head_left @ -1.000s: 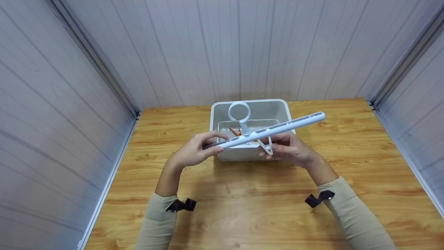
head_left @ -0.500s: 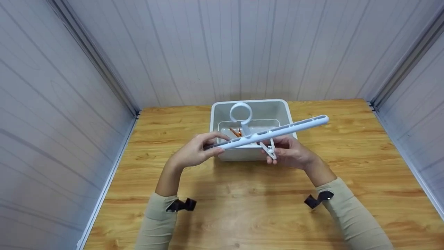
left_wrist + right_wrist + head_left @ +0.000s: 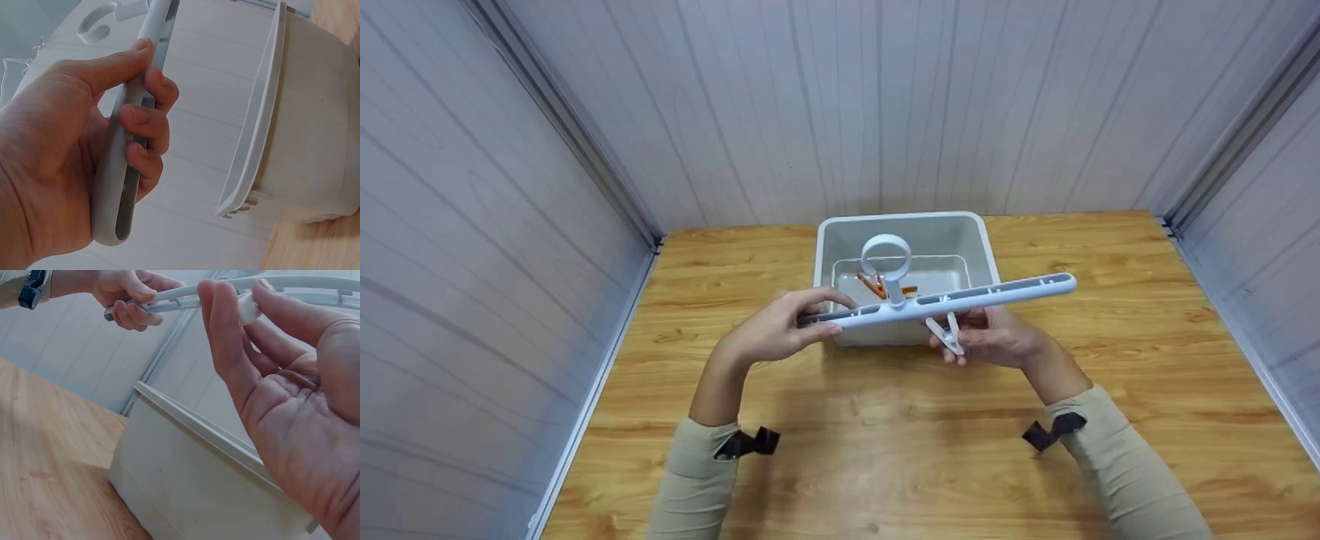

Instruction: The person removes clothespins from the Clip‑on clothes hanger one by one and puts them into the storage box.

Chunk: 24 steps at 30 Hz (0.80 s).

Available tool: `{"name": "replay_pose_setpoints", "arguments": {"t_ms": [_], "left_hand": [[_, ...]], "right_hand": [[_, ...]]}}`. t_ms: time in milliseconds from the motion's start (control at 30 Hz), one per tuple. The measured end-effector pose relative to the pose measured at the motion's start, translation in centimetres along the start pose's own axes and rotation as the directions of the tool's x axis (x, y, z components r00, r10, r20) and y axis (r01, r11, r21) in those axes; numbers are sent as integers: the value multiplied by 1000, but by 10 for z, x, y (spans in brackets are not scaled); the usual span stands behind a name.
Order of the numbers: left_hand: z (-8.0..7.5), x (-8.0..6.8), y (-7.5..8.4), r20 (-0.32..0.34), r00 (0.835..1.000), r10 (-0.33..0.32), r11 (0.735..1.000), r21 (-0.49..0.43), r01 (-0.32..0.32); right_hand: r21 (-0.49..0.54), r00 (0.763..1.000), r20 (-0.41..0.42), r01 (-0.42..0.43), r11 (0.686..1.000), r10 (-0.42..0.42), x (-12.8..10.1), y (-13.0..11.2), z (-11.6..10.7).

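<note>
Our left hand (image 3: pixel 776 330) curled round one end of the hanger (image 3: pixel 952 298), held level above the bin (image 3: pixel 979 247) on the bench (image 3: pixel 1110 375). Our right hand (image 3: pixel 997 337) pinched a clip (image 3: pixel 946 334) hanging under the bar. We judged the clip was being worked; next called for a steady bar. The clip's joint stayed hidden, and the orange bits (image 3: pixel 877 285) in the bin were unclear.
</note>
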<state>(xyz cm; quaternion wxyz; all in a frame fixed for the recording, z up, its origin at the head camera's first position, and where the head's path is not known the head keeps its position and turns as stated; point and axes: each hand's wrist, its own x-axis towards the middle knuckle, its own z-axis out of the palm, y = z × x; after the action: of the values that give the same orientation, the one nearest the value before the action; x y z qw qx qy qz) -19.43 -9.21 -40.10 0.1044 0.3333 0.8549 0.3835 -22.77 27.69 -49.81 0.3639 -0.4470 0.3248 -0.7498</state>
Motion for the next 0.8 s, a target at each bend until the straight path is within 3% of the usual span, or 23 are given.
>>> {"name": "replay_pose_setpoints", "arguments": {"t_ms": [167,300,533,600,800], "left_hand": [[-4,-5,3,-6,1000,-23,999,29,23],[-6,-7,4,-1,1000,-17,998,55,17],[-9,-11,3,23,1000,-2,999,51,1],[-8,-11,3,29,1000,2,999,46,-3],[-11,-15,6,21,1000,-18,997,76,16]], "right_hand": [[-54,991,-109,-84,995,78,-4,-5,3],[-86,989,-124,-93,992,82,-4,-5,3],[0,999,44,20,1000,-20,4,3,8],[19,998,51,29,999,-30,4,3,9],[-37,992,-125,-31,999,26,0,-1,15]]}}
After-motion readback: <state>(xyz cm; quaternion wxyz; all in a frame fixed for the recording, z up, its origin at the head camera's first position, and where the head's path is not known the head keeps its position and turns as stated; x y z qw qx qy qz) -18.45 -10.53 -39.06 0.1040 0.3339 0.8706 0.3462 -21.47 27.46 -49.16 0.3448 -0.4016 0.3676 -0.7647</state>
